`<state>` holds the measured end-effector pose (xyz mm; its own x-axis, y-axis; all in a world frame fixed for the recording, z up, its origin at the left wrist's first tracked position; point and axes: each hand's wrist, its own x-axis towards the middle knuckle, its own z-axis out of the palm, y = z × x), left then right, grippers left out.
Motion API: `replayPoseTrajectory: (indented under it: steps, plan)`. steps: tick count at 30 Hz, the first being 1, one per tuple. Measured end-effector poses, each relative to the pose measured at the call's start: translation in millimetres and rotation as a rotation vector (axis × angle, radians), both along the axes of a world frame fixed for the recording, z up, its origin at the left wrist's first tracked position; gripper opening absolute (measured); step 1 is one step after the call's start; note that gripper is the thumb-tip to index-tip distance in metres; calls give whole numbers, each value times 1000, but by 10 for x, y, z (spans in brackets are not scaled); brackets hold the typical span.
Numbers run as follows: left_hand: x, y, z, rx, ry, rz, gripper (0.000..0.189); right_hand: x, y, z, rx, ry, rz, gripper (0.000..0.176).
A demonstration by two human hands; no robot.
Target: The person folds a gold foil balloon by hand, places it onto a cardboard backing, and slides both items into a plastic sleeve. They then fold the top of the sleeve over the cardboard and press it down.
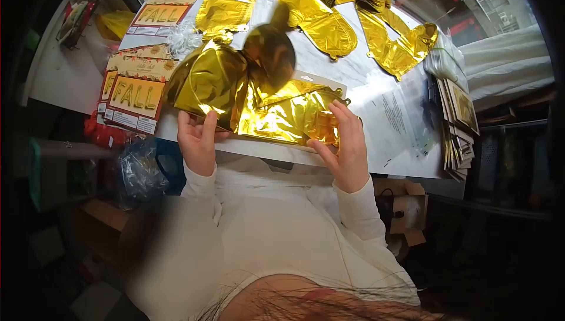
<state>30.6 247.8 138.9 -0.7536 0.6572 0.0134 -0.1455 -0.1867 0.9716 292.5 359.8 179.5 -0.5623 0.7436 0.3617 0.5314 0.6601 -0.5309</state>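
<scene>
Shiny gold foil balloon (273,118) material lies folded over a flat card (321,80) at the table's near edge. My left hand (199,142) grips its left end, thumb on top and fingers partly hidden beneath. A puffed, crumpled fold of foil rises above that hand, and a darker flap at its top is blurred. At the other end my right hand (348,153) pinches the foil and card edge between thumb and fingers. Beyond them, several flat gold foil balloons (329,29) are spread across the white table (241,56).
Printed "FALL" packages (136,98) are stacked at the left, with another group (162,16) behind. White ribbon (183,41) sits beside them. Clear plastic bags (406,115) and a stack of cards (456,123) occupy the right side. An open cardboard box (409,212) is below the table.
</scene>
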Motion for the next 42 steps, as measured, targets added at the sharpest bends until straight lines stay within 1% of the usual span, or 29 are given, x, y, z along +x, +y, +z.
replayPoseTrajectory:
  steps: [1,2,3,4,5,6,7,9,10,12,13,15,16,18,19,21,22,24,25,27,29,33,35,40,42]
  plan:
    - [3,-45,22,-30,-30,12,24,29,-5,-24,-28,-16,7,60]
    - [-68,-150,-90,-95,-22,-64,24,47,-2,-32,-28,-14,11,60]
    - [-96,-220,-87,-94,-19,-60,24,64,6,-36,11,-95,42,60]
    - [-114,-282,-64,-216,24,-136,21,80,15,-43,51,-175,72,59]
    - [-130,-339,-32,-339,68,-211,21,99,25,-69,51,-174,76,59]
    - [-148,-397,38,-380,55,-264,24,121,36,-106,56,-189,96,58]
    - [-174,-445,120,-382,54,-262,24,142,42,-130,60,-205,115,56]
    - [-214,-506,238,-552,130,-379,26,183,60,-143,28,-188,115,54]
    - [-223,-514,233,-552,129,-375,26,201,78,-141,-3,-171,114,51]
    - [-231,-506,249,-404,268,-372,21,254,117,-122,-23,-172,123,51]
    - [-241,-483,298,-404,268,-370,21,287,134,-108,-45,-174,128,50]
    - [-289,-371,435,-367,670,-387,15,323,168,-66,-57,-177,139,49]
    - [-319,-325,436,-364,671,-387,15,329,172,-43,-87,-186,143,50]
    - [-393,-248,419,-273,1024,-302,20,338,190,-22,-117,-195,145,51]
    - [-454,-229,377,-272,1024,-302,20,341,206,-17,-133,-215,156,51]
    - [-623,-250,216,-386,1145,-183,33,337,249,5,-150,-239,168,52]
    - [-699,-290,120,-386,1142,-185,33,330,275,30,-137,-250,191,53]
    - [-794,-361,-30,-456,1225,-156,48,335,331,32,-128,-264,213,55]
    - [-787,-383,-66,-455,1223,-158,48,346,374,7,-111,-280,252,55]
    - [-751,-433,-103,-521,1213,-132,57,335,412,11,-95,-297,288,55]
    - [-732,-476,-165,-545,1185,-127,58,316,418,78,-176,-303,364,55]
    - [-721,-519,-177,-541,1167,-102,58,248,533,224,-175,-340,353,54]
    - [-715,-518,-158,-543,1164,-106,58,184,666,305,-234,-265,380,54]
    - [-720,-524,-198,-546,1200,-72,60,-36,983,105,-142,-284,371,57]
    - [-712,-533,-183,-561,1203,-76,61,-142,1041,8,-95,-278,417,63]
